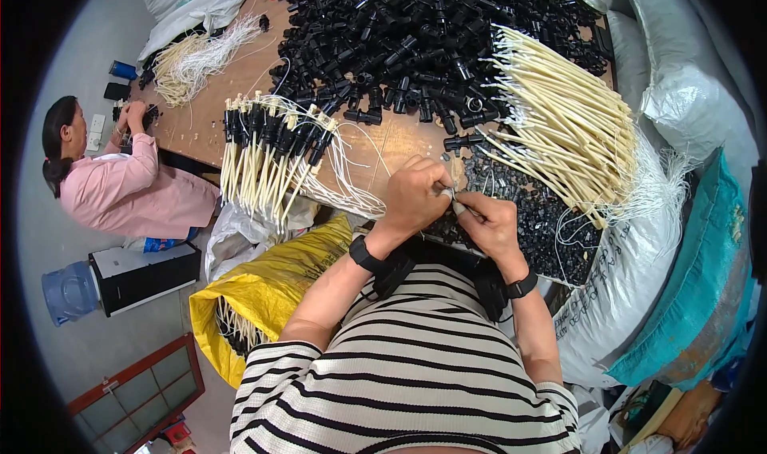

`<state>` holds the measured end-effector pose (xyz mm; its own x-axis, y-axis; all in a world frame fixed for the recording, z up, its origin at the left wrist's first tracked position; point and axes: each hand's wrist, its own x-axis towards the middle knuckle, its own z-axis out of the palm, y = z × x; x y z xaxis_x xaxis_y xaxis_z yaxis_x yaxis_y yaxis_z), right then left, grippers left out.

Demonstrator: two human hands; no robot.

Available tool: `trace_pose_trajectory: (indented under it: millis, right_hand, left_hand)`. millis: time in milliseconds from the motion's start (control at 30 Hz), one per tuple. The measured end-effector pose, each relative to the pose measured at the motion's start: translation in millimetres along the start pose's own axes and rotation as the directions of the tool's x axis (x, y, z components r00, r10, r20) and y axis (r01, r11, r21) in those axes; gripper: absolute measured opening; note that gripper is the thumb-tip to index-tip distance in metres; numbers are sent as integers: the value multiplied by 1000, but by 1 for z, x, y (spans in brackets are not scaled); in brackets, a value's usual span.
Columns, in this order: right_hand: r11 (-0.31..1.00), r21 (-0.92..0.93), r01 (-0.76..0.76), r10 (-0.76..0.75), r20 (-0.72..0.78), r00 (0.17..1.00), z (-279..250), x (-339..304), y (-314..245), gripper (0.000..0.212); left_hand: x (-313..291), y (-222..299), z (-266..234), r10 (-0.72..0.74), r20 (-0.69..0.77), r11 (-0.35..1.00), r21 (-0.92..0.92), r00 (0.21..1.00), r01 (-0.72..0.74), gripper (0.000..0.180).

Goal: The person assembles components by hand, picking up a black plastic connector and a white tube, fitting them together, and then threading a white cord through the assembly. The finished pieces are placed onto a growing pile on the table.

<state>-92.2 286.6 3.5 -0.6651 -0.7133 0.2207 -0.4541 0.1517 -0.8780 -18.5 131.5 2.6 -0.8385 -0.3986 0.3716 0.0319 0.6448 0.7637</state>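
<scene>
Left hand point(417, 190) and right hand point(489, 222) meet over the table's point(188, 134) near side, nearer than the heap of black fittings point(399, 42), left of slanting cream sticks point(571, 126). Fingertips pinch a tiny pale piece point(454, 197), its long axis and direction too hidden to tell.

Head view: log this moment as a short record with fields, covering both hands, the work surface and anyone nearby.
Left hand: fingers pinched on a small pale piece, too small to identify
Right hand: fingers pinched at the same piece
Left of hands: cream rods with black fittings
Right of hands: bundle of cream rods
Beyond hands: heap of black fittings
Surface: brown table
Nearby: person in pink, at the table's left side
</scene>
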Motion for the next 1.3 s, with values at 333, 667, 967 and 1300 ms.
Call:
trace_pose_trajectory:
  millis: [333, 667, 967, 1300]
  right_hand:
    - [999, 31, -23, 18, 147, 989, -15, 0, -17, 19]
    - [711, 466, -526, 492, 204, 847, -17, 5, -9, 11]
    - [913, 230, -336, 327, 79, 942, -31, -6, -5, 19]
    - [975, -223, 4, -6, -8, 1000, -12, 0, -12, 19]
  left_hand:
    - [1, -5, -6, -363, 439, 778, -342, 822, 526, 11]
    - [7, 12, -18, 138, 269, 988, -102, 953, -114, 59]
    - [-2, -1, -7, -75, 484, 980, -128, 872, 155, 38]
    - [-1, 6, -15, -161, 465, 987, 73, 871, 143, 27]
